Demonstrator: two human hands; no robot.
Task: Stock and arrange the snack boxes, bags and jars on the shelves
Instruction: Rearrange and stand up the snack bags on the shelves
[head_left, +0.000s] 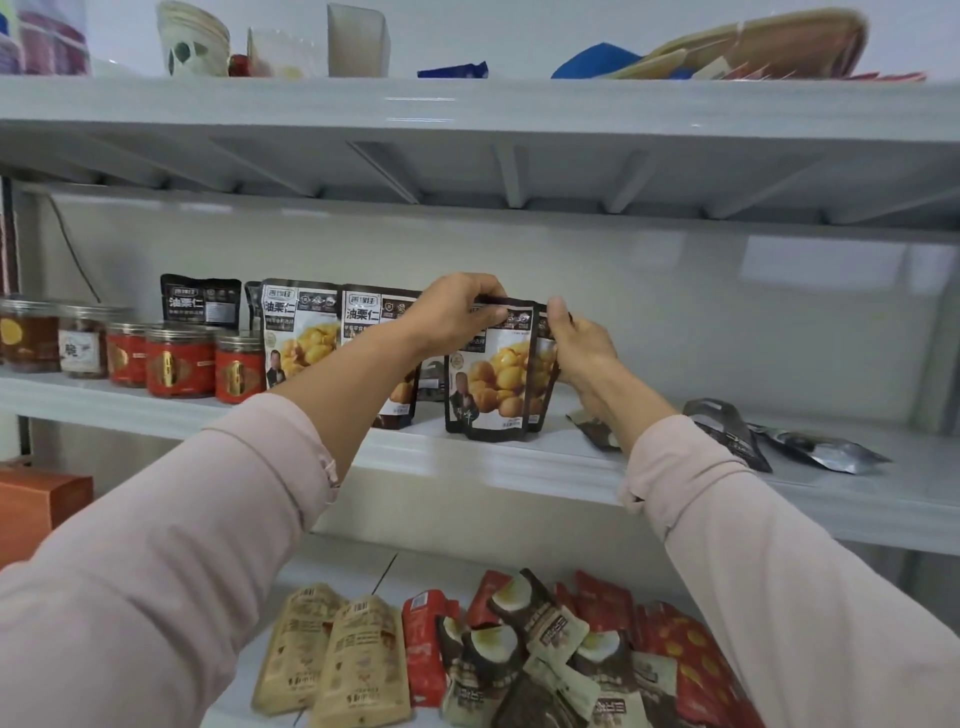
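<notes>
A dark chestnut pouch (493, 384) is being held upright near the front of the middle shelf (426, 454), with its base touching the shelf surface. Its top edge is being pinched by the left hand (457, 312), whose thumb and curled fingers are closed over the seal. Its upper right corner is being gripped by the right hand (576, 345), whose fingers are curled round the side. The edge of a second pouch is showing just behind it, and whether that one is also being gripped cannot be told. Just to the left, matching pouches (298, 332) are being kept standing in a row, partly hidden by the left forearm. Further left, red-labelled jars (179, 361) are being displayed beside two clear jars (83, 340). To the right of the right wrist, silver bags (826, 449) are lying flat on the same shelf. On the lower shelf, tan pouches (332, 654), red packs (428, 639) and dark packs (540, 649) are lying in a loose heap. An orange box (36, 501) is showing at the left edge.
</notes>
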